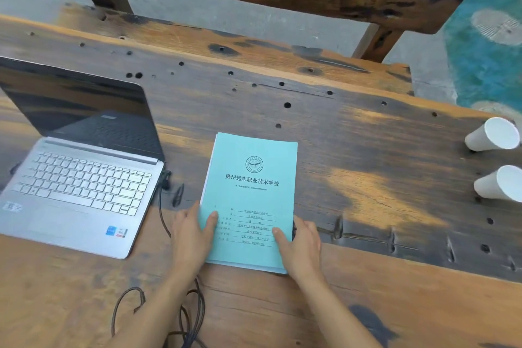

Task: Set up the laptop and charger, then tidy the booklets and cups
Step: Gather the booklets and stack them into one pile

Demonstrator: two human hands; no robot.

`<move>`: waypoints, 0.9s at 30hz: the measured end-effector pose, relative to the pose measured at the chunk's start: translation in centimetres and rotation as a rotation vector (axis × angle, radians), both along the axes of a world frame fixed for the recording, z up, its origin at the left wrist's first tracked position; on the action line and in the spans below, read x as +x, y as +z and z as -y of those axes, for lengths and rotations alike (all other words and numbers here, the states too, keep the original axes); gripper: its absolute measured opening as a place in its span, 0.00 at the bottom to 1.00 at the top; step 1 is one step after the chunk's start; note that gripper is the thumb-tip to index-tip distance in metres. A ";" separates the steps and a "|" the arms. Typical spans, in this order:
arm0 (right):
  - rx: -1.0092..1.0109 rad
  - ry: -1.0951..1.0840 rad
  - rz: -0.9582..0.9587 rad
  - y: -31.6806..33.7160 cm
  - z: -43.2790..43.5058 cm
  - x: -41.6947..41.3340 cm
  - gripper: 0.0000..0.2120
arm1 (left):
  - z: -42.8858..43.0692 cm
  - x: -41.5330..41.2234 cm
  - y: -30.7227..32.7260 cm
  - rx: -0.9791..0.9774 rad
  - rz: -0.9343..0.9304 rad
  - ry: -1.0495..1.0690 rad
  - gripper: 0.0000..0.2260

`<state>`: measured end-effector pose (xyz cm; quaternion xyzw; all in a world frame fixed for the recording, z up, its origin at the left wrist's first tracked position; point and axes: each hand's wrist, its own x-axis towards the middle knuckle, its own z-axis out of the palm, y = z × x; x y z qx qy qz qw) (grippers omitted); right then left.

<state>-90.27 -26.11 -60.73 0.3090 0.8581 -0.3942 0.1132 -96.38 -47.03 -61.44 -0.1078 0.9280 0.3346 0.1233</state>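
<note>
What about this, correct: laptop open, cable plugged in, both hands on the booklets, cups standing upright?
No: head view shows the far cup and near cup lying on their sides. The rest stands: laptop open, cable plugged in, left hand and right hand on the booklets.

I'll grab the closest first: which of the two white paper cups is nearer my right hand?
The white paper cup nearer you, cut by the picture's right edge. The other cup lies farther back from your right hand, which holds the turquoise booklet.
</note>
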 end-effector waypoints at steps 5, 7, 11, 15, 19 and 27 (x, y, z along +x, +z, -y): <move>-0.012 -0.098 0.009 -0.1 0.6 -0.4 0.17 | 0.7 -0.1 -0.2 0.069 0.016 0.045 0.13; -0.008 -0.101 0.013 0.0 1.0 -0.2 0.17 | 1.1 -0.2 -0.3 0.113 0.031 0.037 0.12; -0.033 -0.137 0.017 0.0 3.0 0.5 0.17 | 2.3 -0.2 -0.6 0.088 0.042 0.033 0.13; -0.039 -0.172 0.015 0.0 4.0 0.5 0.17 | 3.3 -0.6 -0.7 0.071 0.076 0.031 0.16; -0.053 -0.195 0.004 -0.2 4.0 0.7 0.18 | 3.3 -0.7 -0.5 0.062 0.080 0.010 0.15; -0.179 -0.160 0.035 0.6 2.1 1.8 0.26 | 3.4 -1.3 0.6 -0.013 0.055 -0.047 0.13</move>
